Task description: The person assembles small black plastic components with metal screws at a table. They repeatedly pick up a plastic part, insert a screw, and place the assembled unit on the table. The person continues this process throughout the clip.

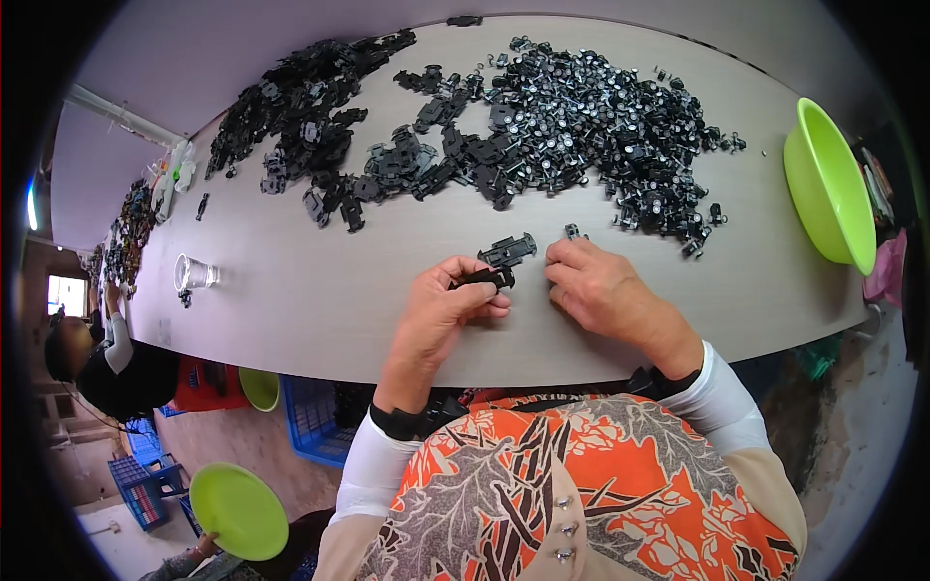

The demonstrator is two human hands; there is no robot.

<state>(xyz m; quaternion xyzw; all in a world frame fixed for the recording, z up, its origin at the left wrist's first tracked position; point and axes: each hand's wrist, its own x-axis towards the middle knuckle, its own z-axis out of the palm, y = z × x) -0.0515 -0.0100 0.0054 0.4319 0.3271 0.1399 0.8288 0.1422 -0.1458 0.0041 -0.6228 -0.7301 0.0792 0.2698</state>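
Observation:
My left hand (pixel 438 312) pinches a black plastic toy-car chassis (pixel 487 279) between thumb and fingers, low over the table. Just beyond it lies another dark chassis (pixel 510 251), close to the fingertips. My right hand (pixel 605 292) is a short way to the right, its fingers drawn together and bent downward. Whatever they pinch is hidden behind them. A small wheel piece (pixel 573 232) shows right beyond its knuckles; I cannot tell whether it touches the hand.
Ahead, a large heap of small wheel pieces (pixel 591 116) meets a pile of black chassis (pixel 300 107). A clear plastic cup (pixel 197 272) stands on the left. At right is a green basin (pixel 823 184). Blue crates (pixel 315 426) sit below the edge; other people work at left.

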